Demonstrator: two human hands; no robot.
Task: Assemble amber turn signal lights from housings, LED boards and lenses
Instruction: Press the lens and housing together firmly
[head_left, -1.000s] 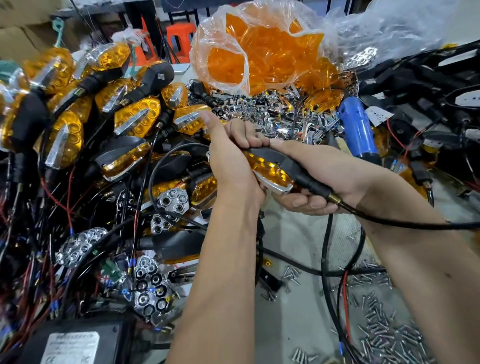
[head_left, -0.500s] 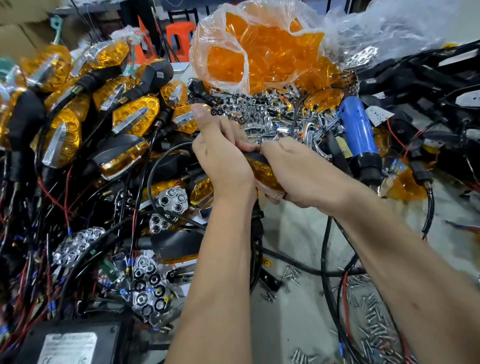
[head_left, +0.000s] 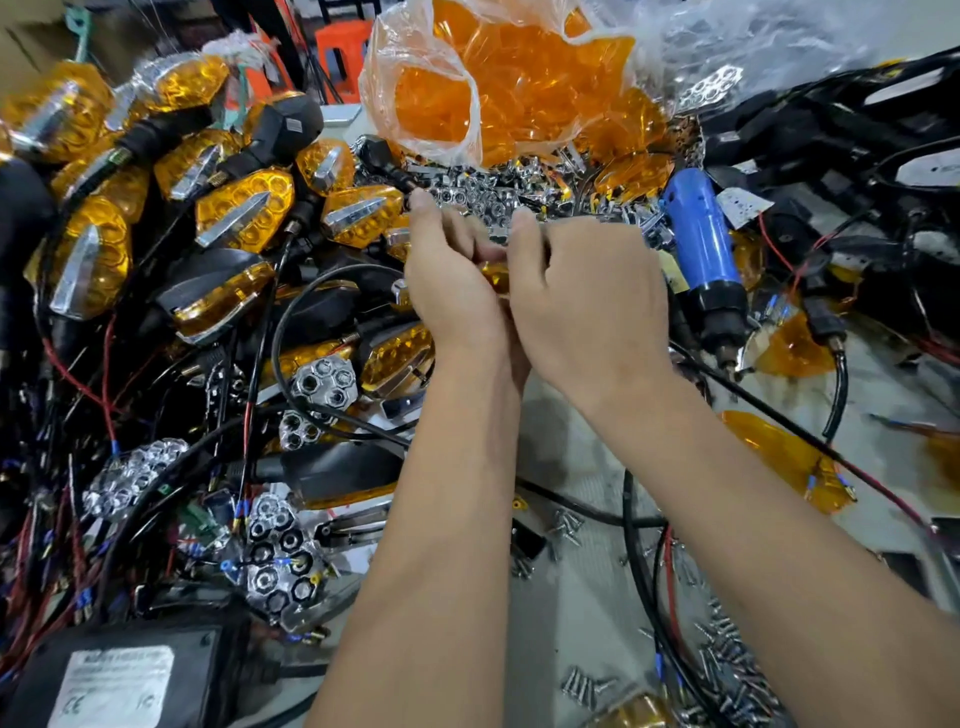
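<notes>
We are holding one turn signal light (head_left: 492, 273) between both hands, raised just above the pile of finished lights (head_left: 244, 213). Only a sliver of its amber lens is showing in the gap between the palms; the rest is hidden. The left hand (head_left: 452, 291) is curling round it from the left, thumb lifted, and the right hand (head_left: 587, 296) is wrapping over it from the right; the two hands are touching along their inner edges. A black cable (head_left: 779, 421) is trailing off to the right from under the right hand, so the unit is probably dragging its lead.

Handling, as we are judging it: a light, rigid plastic shell. The lens looks glossy, likely slippery and easy to scratch or crack under pinching. We are favouring the black housing sides and the stem as grip points, keeping the wires slack. The bag of loose lenses (head_left: 498, 83) and the blue driver (head_left: 701, 244) are lying just beyond.
</notes>
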